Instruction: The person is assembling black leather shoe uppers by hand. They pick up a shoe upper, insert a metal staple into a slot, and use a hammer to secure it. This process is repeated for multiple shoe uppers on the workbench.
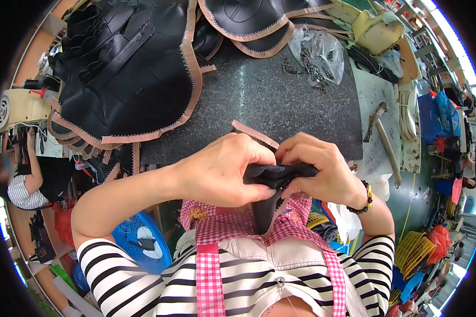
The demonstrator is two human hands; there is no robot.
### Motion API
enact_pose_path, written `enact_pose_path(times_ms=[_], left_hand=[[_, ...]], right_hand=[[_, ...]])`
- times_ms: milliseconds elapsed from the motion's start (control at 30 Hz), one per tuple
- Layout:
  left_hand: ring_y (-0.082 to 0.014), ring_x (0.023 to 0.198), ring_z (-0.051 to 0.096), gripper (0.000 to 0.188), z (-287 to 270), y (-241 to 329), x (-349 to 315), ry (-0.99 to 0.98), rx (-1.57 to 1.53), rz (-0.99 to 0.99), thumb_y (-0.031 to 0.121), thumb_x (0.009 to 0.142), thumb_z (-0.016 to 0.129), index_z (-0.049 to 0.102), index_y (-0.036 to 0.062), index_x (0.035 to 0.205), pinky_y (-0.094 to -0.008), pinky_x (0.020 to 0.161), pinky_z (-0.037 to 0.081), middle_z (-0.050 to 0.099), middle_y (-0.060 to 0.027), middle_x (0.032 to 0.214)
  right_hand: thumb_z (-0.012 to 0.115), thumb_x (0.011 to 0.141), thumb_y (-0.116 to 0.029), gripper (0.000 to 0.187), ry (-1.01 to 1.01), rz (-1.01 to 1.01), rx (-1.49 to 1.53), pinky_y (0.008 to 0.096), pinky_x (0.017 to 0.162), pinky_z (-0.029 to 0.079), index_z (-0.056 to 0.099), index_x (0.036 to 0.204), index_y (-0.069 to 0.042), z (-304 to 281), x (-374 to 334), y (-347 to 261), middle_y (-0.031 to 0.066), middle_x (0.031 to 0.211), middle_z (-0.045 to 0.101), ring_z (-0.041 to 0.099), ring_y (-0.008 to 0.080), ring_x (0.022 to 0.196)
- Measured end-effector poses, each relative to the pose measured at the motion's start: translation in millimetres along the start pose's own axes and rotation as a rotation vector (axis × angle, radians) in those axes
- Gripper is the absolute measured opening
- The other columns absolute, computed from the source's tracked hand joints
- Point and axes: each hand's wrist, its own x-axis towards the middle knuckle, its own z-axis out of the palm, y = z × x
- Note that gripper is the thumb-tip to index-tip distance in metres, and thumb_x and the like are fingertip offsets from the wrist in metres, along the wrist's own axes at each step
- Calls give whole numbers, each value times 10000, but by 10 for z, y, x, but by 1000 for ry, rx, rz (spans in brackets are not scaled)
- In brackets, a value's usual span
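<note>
A black leather piece [263, 212] with a tan, zigzag-stitched edge is folded between my two hands, just in front of my chest. My left hand [222, 170] is closed on its left side, with thumb and fingers pinching the fold. On the other side, my right hand [322, 168] grips the leather with bent fingers and thumb. One tan-edged end sticks up beyond my fingers, while another hangs down over my pink checked apron [222, 232]. My fingers hide part of the fold.
A dark speckled slab [248, 95] lies beyond my hands. Large black leather pieces [137, 100] with tan edges are piled at far left. A clear plastic bag [325, 53] holds dark metal parts. A hammer [386, 142] lies right, a blue basket [161, 238] lower left. Another person [29, 190] works at left.
</note>
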Motion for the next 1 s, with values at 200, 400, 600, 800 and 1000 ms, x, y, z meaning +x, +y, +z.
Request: enact_pose_path(times_ms=[200,400,600,800,1000], left_hand=[[-37,710,561,197,34,-120,-60,-20,-337,-209,66,758,762,678,-24,911,-231,648,463,656,-16,769],[-50,758,598,233,35,-116,-75,-9,-286,-114,49,744,778,698,-24,950,-227,715,486,693,-32,826],[-69,761,621,261,79,-98,-38,0,-335,-131,29,724,794,710,-27,965,-236,739,500,706,-55,830],[-67,757,629,229,133,-167,-21,5,-406,-135,18,724,794,722,-15,939,-232,724,503,711,-62,817],[-49,720,616,194,211,-116,-48,88,-359,-139,28,716,805,721,-6,888,-219,666,494,703,-42,785]], right_hand=[[869,554,-170,412,228,-302,-42,287,657,473,657,903,-116,172,-184,140,121,1133,575,573,201,780],[836,609,-200,292,135,-284,-121,330,734,427,664,834,-129,100,-189,28,77,1068,616,576,205,798],[763,546,-193,270,164,-377,-285,334,698,397,663,788,-128,111,-223,33,41,1013,647,526,185,730],[743,576,-207,272,213,-507,-330,330,690,394,662,817,-111,141,-257,108,43,973,646,520,180,722],[743,608,-263,363,179,-328,-436,323,705,393,635,917,-106,164,-295,35,24,945,616,528,184,719]])
